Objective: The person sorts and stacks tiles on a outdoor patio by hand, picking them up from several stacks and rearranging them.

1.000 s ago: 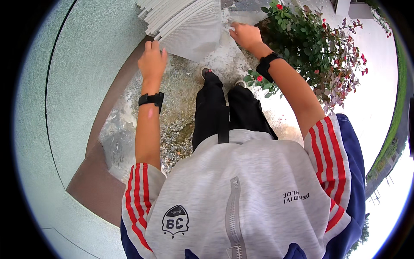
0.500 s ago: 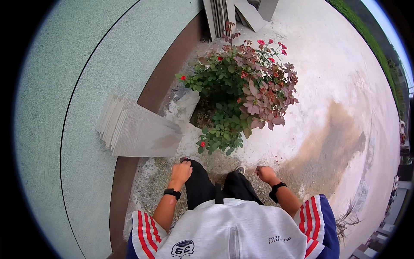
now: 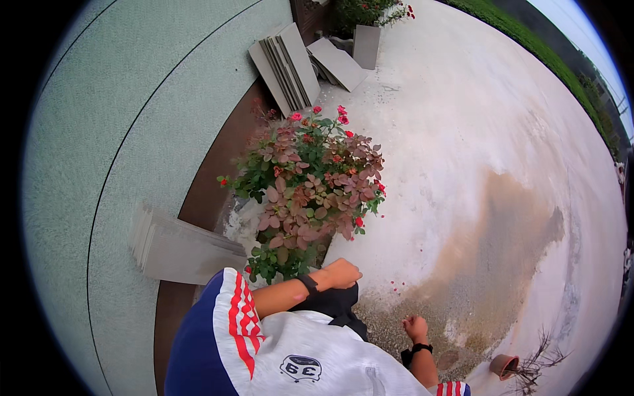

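Rose bush [image 3: 310, 178]: paved ground [image 3: 429, 145]'s left edge, just ahead-left of the left hand [image 3: 340, 272], the nearer one; long axis runs forward | left hand: loose fist, nothing visible inside | right hand [image 3: 415, 328]: farther right, I can't tell its grip | since half a second ago: left forearm [image 3: 281, 298] crosses inward, tile stack [image 3: 191, 251] now beside left sleeve [image 3: 198, 330]

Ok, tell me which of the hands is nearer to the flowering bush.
Left. The left hand is by the lower right edge of the flowering bush in view; the right hand is farther right and lower, clear of its leaves.
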`<state>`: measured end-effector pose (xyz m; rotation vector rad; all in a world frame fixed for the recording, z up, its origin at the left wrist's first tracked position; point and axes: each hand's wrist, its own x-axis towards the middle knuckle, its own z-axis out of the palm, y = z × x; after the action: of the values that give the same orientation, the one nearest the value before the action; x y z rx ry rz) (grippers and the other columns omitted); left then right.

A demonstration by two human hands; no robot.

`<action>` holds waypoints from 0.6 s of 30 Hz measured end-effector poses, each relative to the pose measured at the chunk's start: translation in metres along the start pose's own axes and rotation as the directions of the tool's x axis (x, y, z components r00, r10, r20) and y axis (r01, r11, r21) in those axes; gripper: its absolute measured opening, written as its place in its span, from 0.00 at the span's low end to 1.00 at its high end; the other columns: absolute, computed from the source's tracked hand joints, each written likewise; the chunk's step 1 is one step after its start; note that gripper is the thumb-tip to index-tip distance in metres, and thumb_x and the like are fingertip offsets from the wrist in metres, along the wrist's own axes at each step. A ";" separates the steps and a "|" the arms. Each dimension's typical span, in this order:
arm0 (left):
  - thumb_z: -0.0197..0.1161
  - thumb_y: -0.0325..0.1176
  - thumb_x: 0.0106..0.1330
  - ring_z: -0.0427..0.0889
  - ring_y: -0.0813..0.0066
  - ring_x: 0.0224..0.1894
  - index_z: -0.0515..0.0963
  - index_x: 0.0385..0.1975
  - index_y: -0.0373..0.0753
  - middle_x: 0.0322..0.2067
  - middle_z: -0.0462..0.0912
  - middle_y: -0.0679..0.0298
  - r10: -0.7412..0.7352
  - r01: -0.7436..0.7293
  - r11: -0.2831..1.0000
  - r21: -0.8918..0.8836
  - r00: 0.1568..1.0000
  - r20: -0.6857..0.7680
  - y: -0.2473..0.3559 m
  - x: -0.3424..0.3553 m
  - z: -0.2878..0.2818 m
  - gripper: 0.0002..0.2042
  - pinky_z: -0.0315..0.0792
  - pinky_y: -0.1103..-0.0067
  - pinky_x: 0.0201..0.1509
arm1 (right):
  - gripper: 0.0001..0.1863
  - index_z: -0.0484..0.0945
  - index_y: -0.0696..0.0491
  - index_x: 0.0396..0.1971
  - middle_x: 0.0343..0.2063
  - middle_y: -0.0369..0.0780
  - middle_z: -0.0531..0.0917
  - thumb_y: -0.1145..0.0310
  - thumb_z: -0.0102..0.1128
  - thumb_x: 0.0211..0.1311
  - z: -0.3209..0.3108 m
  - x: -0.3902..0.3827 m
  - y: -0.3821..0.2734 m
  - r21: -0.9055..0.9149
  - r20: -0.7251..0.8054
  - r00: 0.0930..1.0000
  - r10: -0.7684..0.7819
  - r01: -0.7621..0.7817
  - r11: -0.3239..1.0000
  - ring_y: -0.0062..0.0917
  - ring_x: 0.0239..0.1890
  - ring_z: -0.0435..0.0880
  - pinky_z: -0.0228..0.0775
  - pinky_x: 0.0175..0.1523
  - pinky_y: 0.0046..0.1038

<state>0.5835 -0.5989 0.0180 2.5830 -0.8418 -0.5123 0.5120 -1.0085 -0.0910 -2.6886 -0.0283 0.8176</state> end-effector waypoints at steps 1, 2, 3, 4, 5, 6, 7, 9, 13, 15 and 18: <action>0.62 0.36 0.55 0.82 0.55 0.33 0.77 0.29 0.37 0.27 0.81 0.57 -0.006 0.006 1.000 -0.001 1.000 -0.010 -0.010 0.015 -0.002 0.09 0.75 0.63 0.36 | 0.11 0.81 0.54 0.24 0.21 0.39 0.85 0.61 0.66 0.54 0.001 0.018 0.006 0.011 0.026 1.000 0.005 -0.005 1.000 0.29 0.23 0.85 0.75 0.31 0.31; 0.61 0.35 0.54 0.82 0.54 0.32 0.78 0.27 0.37 0.26 0.81 0.56 -0.002 0.002 1.000 -0.007 1.000 -0.023 -0.021 0.034 -0.003 0.08 0.75 0.63 0.35 | 0.10 0.80 0.55 0.24 0.22 0.40 0.85 0.63 0.65 0.55 -0.001 0.038 0.014 0.057 0.068 0.998 -0.005 0.001 0.998 0.28 0.23 0.85 0.75 0.31 0.30; 0.60 0.34 0.53 0.83 0.54 0.31 0.78 0.26 0.36 0.25 0.82 0.55 -0.002 0.002 1.000 -0.012 0.999 -0.037 -0.035 0.054 -0.006 0.07 0.76 0.63 0.34 | 0.10 0.80 0.56 0.25 0.22 0.40 0.85 0.65 0.64 0.56 -0.003 0.061 0.020 0.102 0.111 0.994 -0.019 0.008 0.995 0.26 0.23 0.85 0.75 0.31 0.28; 0.62 0.35 0.52 0.83 0.54 0.32 0.79 0.27 0.36 0.26 0.82 0.55 -0.040 0.041 0.999 -0.026 0.999 0.019 -0.040 0.075 -0.022 0.08 0.76 0.63 0.34 | 0.09 0.80 0.58 0.25 0.22 0.40 0.85 0.67 0.63 0.57 -0.005 0.083 0.028 0.146 0.151 0.988 -0.026 0.004 0.989 0.25 0.23 0.85 0.75 0.30 0.27; 0.62 0.34 0.52 0.83 0.54 0.31 0.79 0.26 0.36 0.26 0.82 0.55 -0.026 0.026 0.999 -0.031 0.999 0.023 -0.049 0.098 -0.031 0.08 0.76 0.63 0.33 | 0.08 0.80 0.59 0.26 0.22 0.41 0.85 0.69 0.62 0.58 -0.014 0.102 0.035 0.209 0.155 0.987 -0.034 0.001 0.978 0.25 0.23 0.85 0.75 0.30 0.27; 0.62 0.34 0.52 0.83 0.54 0.31 0.79 0.26 0.36 0.26 0.82 0.55 -0.012 0.013 0.999 -0.035 1.000 0.029 -0.059 0.121 -0.039 0.08 0.76 0.63 0.33 | 0.07 0.79 0.60 0.26 0.21 0.42 0.85 0.72 0.61 0.59 -0.021 0.123 0.041 0.272 0.159 0.986 -0.043 -0.002 0.962 0.26 0.23 0.85 0.75 0.30 0.27; 0.62 0.34 0.52 0.83 0.54 0.31 0.79 0.26 0.36 0.25 0.82 0.55 0.000 0.001 0.999 -0.043 1.000 0.026 -0.070 0.148 -0.049 0.08 0.76 0.63 0.33 | 0.06 0.79 0.61 0.27 0.21 0.43 0.84 0.74 0.60 0.60 -0.034 0.144 0.052 0.325 0.162 0.985 -0.053 -0.003 0.946 0.26 0.22 0.84 0.76 0.30 0.27; 0.61 0.32 0.50 0.83 0.55 0.30 0.80 0.24 0.35 0.24 0.82 0.54 -0.003 0.003 1.000 -0.015 1.000 -0.015 -0.097 0.202 -0.079 0.07 0.76 0.64 0.32 | 0.06 0.78 0.64 0.27 0.21 0.45 0.84 0.77 0.56 0.61 -0.059 0.190 0.076 0.380 0.163 0.985 -0.066 -0.001 0.925 0.28 0.23 0.84 0.77 0.29 0.29; 0.60 0.29 0.47 0.83 0.55 0.28 0.80 0.21 0.35 0.21 0.81 0.53 -0.017 0.017 1.000 0.000 0.995 -0.099 -0.125 0.311 -0.131 0.05 0.76 0.65 0.30 | 0.06 0.77 0.65 0.28 0.21 0.47 0.83 0.78 0.54 0.60 -0.183 0.261 0.068 0.495 0.190 0.977 0.101 -0.184 0.849 0.29 0.22 0.84 0.79 0.28 0.29; 0.60 0.29 0.47 0.83 0.54 0.27 0.80 0.21 0.35 0.21 0.81 0.53 -0.031 0.032 0.999 0.003 0.982 -0.188 -0.146 0.360 -0.163 0.05 0.75 0.65 0.30 | 0.07 0.78 0.66 0.27 0.19 0.46 0.84 0.77 0.54 0.59 -0.224 0.305 0.078 0.497 0.126 0.986 0.105 -0.154 0.854 0.28 0.21 0.84 0.78 0.26 0.28; 0.61 0.33 0.51 0.82 0.54 0.29 0.78 0.22 0.36 0.22 0.80 0.56 -0.055 0.052 0.998 -0.019 0.966 -0.254 -0.188 0.412 -0.189 0.06 0.75 0.64 0.31 | 0.07 0.77 0.68 0.24 0.19 0.48 0.83 0.78 0.60 0.56 -0.265 0.373 0.091 0.493 0.143 0.986 0.089 -0.149 0.857 0.29 0.20 0.84 0.79 0.25 0.28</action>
<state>1.0696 -0.6674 0.0044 2.5939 -0.6800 -0.1922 0.9610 -1.1332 -0.1143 -2.1625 0.2901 0.8735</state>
